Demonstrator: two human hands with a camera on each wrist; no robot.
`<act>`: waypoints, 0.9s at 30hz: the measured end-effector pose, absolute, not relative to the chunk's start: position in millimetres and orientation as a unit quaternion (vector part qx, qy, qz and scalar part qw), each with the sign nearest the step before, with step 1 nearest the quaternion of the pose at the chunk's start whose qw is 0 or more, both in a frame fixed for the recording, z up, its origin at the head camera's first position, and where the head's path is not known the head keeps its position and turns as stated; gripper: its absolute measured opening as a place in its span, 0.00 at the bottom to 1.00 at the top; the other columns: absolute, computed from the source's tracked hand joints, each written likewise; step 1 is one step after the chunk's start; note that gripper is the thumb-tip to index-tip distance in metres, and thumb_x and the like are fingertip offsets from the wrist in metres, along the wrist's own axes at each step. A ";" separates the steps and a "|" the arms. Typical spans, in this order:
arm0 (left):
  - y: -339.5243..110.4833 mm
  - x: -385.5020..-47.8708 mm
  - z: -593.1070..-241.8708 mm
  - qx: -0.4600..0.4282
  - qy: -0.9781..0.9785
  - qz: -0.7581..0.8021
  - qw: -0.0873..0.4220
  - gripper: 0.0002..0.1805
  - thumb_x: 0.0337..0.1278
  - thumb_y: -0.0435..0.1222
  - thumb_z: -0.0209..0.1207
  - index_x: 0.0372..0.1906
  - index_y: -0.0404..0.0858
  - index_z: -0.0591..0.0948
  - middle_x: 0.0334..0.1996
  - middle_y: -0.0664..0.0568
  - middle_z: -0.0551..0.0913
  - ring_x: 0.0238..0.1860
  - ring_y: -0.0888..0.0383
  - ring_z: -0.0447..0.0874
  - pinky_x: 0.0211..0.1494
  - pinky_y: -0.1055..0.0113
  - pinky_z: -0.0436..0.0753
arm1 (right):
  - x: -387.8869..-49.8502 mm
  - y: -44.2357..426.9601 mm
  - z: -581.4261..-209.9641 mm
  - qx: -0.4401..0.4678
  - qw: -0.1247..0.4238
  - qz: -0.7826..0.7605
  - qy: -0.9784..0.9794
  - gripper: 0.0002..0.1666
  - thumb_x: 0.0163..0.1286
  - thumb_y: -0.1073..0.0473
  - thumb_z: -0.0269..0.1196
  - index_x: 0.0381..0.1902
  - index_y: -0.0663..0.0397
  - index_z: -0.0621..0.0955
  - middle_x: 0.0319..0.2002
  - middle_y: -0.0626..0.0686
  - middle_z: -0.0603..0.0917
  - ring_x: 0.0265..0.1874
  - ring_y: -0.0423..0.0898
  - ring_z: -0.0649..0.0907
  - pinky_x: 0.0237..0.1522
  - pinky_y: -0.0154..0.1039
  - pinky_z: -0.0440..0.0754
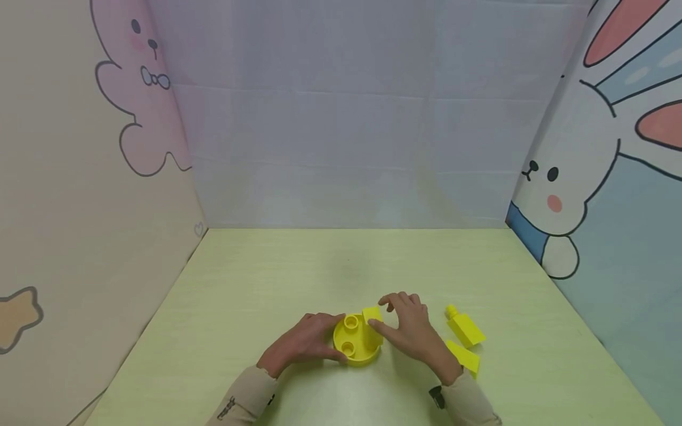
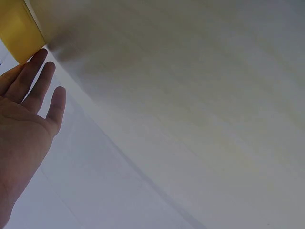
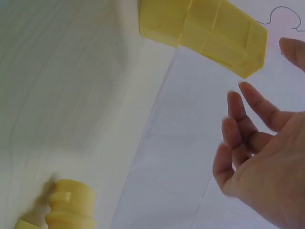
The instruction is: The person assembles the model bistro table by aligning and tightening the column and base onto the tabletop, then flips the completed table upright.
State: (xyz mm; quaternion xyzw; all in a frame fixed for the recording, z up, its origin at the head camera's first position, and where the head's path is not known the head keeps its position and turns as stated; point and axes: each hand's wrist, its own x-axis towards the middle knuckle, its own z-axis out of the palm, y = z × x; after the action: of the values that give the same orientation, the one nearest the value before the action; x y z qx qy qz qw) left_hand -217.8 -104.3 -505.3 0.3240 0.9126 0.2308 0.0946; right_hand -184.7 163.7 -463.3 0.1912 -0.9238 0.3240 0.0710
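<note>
A round yellow base (image 1: 361, 360) with round sockets lies on the table in the head view. My left hand (image 1: 309, 340) grips its left side between thumb and fingers; in the left wrist view this hand (image 2: 24, 133) has its fingertips at the yellow wall (image 2: 19, 33). A yellow block (image 1: 373, 325) stands upright at the base's right side. Beside that block is my right hand (image 1: 412, 328), thumb and fingers parted. The right wrist view has a gap between this hand's fingers (image 3: 248, 121) and the block (image 3: 224, 33).
Right of my right hand lies a yellow block with a round knob (image 1: 466, 329). Another yellow block (image 1: 463, 357) lies nearer, partly behind the right wrist. Printed panels stand at both sides of the table (image 1: 266, 278), with a plain pale sheet at the back.
</note>
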 end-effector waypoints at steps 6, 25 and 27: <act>-104.1 -216.4 -504.4 0.322 0.912 0.233 0.099 0.51 0.51 0.61 0.73 0.74 0.35 0.72 0.66 0.48 0.79 0.66 0.51 0.76 0.70 0.47 0.68 | -189.9 175.4 -472.6 0.279 0.015 0.395 -0.875 0.25 0.77 0.53 0.63 0.68 0.54 0.78 0.54 0.52 0.78 0.52 0.56 0.70 0.51 0.54 0.73; -103.8 -214.1 -502.5 0.319 0.913 0.236 0.100 0.51 0.52 0.60 0.73 0.74 0.34 0.72 0.66 0.47 0.79 0.66 0.50 0.75 0.70 0.47 0.68 | -189.2 184.0 -469.8 0.286 -0.009 0.373 -0.882 0.28 0.75 0.52 0.65 0.70 0.53 0.76 0.54 0.51 0.76 0.52 0.54 0.68 0.52 0.55 0.71; -103.9 -214.0 -502.2 0.320 0.912 0.237 0.098 0.51 0.52 0.60 0.73 0.74 0.34 0.73 0.66 0.48 0.79 0.66 0.50 0.75 0.70 0.47 0.68 | -189.4 185.4 -469.4 0.277 -0.014 0.371 -0.886 0.28 0.74 0.51 0.66 0.67 0.54 0.76 0.52 0.50 0.76 0.52 0.55 0.68 0.52 0.55 0.72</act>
State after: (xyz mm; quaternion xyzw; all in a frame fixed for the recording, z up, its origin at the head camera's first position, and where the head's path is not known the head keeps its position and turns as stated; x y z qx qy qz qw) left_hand -214.0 -103.9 -502.2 0.3199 0.9121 0.2370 0.0980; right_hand -189.4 185.4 -469.4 0.2768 -0.8863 0.3711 -0.0142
